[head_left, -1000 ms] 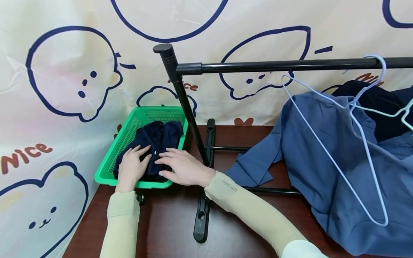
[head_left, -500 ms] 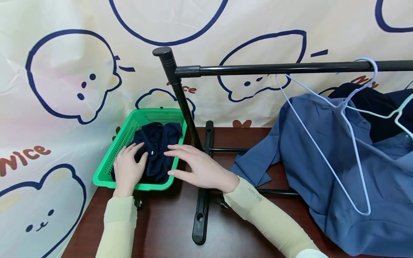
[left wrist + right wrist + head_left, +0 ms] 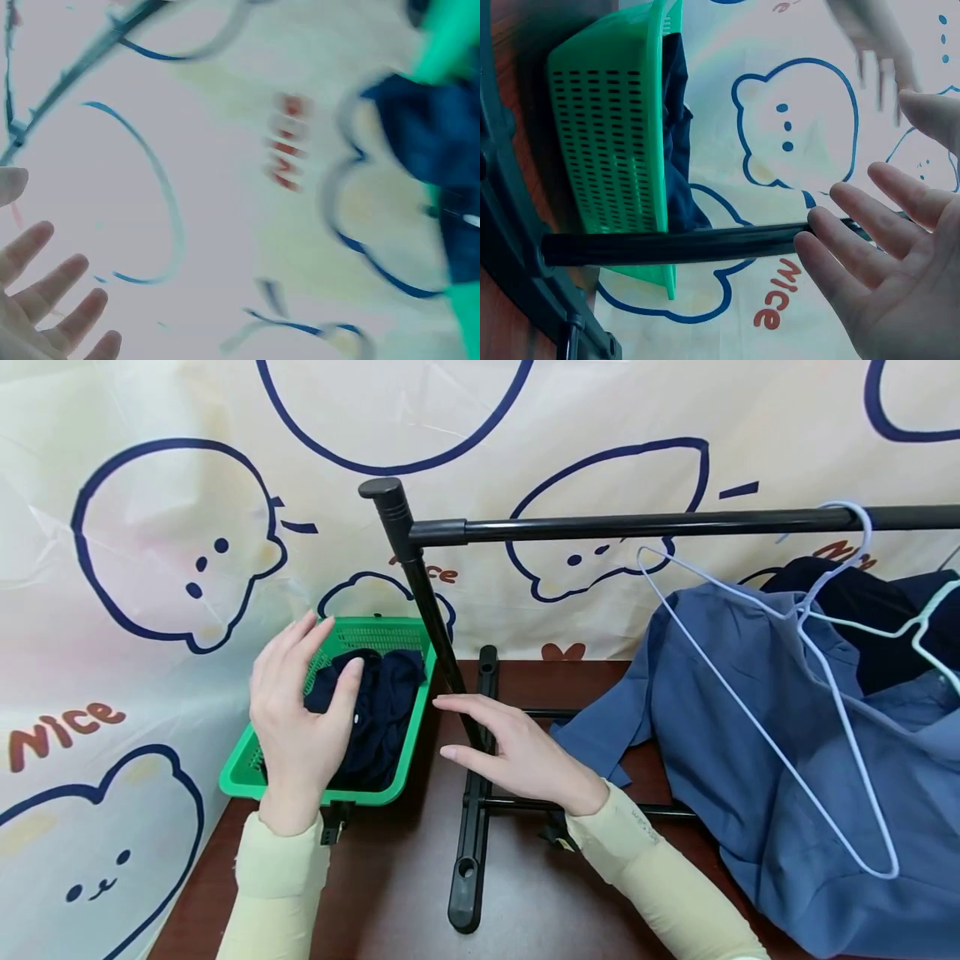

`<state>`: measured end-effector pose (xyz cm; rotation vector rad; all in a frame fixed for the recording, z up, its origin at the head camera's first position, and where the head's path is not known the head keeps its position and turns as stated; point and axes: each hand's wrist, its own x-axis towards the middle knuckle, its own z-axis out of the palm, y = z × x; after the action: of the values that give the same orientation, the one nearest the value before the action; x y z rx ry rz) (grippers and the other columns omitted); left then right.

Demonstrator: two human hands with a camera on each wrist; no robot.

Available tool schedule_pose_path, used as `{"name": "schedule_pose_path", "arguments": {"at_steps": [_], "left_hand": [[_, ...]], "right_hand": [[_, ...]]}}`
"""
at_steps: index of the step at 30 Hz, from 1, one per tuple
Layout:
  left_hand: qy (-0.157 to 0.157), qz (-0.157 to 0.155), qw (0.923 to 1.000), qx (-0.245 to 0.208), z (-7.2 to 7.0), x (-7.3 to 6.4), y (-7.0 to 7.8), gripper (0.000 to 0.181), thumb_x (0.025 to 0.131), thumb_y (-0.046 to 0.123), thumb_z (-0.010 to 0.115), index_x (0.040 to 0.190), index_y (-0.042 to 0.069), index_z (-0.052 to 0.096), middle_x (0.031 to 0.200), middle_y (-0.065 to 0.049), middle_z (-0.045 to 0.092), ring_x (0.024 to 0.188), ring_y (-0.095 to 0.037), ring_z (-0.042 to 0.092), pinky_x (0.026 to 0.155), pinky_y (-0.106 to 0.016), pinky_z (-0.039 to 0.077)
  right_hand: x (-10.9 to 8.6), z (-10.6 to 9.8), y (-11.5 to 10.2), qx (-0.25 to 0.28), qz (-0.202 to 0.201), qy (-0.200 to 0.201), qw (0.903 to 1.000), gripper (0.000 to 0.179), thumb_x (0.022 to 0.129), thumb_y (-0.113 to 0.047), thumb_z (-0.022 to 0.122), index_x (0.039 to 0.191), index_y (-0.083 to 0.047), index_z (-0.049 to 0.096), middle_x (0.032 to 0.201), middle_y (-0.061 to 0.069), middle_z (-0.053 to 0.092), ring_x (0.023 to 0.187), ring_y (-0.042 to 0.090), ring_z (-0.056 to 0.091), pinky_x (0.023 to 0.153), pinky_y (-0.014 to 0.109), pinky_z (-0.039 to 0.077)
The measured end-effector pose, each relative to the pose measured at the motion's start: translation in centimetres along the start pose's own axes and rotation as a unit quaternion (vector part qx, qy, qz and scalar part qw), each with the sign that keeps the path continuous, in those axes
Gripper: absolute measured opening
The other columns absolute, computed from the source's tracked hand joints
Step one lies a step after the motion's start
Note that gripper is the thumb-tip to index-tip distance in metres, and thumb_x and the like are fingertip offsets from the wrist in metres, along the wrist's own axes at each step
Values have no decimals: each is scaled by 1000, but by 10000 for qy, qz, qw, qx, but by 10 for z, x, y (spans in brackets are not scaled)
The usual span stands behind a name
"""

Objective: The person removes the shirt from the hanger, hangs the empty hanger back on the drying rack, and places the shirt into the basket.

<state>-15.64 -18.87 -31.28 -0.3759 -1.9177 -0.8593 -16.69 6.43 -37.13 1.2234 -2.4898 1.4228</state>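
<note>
My left hand (image 3: 300,718) is raised above the near left part of a green plastic basket (image 3: 243,768), fingers spread and holding nothing. Dark navy clothing (image 3: 386,718) with a small white spot lies bunched in that basket. To the right of the basket, my right hand (image 3: 521,752) hovers by the upright of a black clothes rack (image 3: 431,610), its fingers extended and bare. In the right wrist view, the palm and fingers (image 3: 870,247) overlap the rack's upright, while the basket (image 3: 607,150) stands beyond it.
A light blue hanger (image 3: 828,668) hangs on the rack's rail (image 3: 645,528), in front of a blue-grey garment (image 3: 750,735). Behind are a mint hanger (image 3: 922,618) and a darker garment (image 3: 817,589). The rack's black foot (image 3: 467,868) stands on the brown table (image 3: 390,877).
My left hand has lifted away from the clothing in the basket. My right hand has drawn back to the right, off the clothing and past the basket's edge.
</note>
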Motion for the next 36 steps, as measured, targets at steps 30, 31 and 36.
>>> {"name": "schedule_pose_path", "arguments": {"at_steps": [30,31,36], "left_hand": [[-574,2944,9524,-552,81,90,107,52,94,33,72,135,2,64,142,-21,56,135,-34,47,117,-47,26],[-609,2939,9527,-468,84,91,107,54,95,36,71,137,2,63,143,-21,55,136,-34,46,117,-47,24],[-773,2670,9606,-20,97,90,105,66,93,50,69,143,8,60,150,-17,51,143,-28,40,119,-45,18]], "right_hand": [[-37,-34,24,-119,385,429,9983,51,101,-32,67,148,-22,53,147,-9,52,132,13,51,105,43,44],[-38,-35,25,-170,426,442,9980,51,101,-32,67,148,-22,53,147,-9,52,131,13,51,105,43,44],[-46,-39,28,-335,685,508,9958,52,101,-35,67,149,-22,53,147,-9,52,128,14,53,103,43,45]]}}
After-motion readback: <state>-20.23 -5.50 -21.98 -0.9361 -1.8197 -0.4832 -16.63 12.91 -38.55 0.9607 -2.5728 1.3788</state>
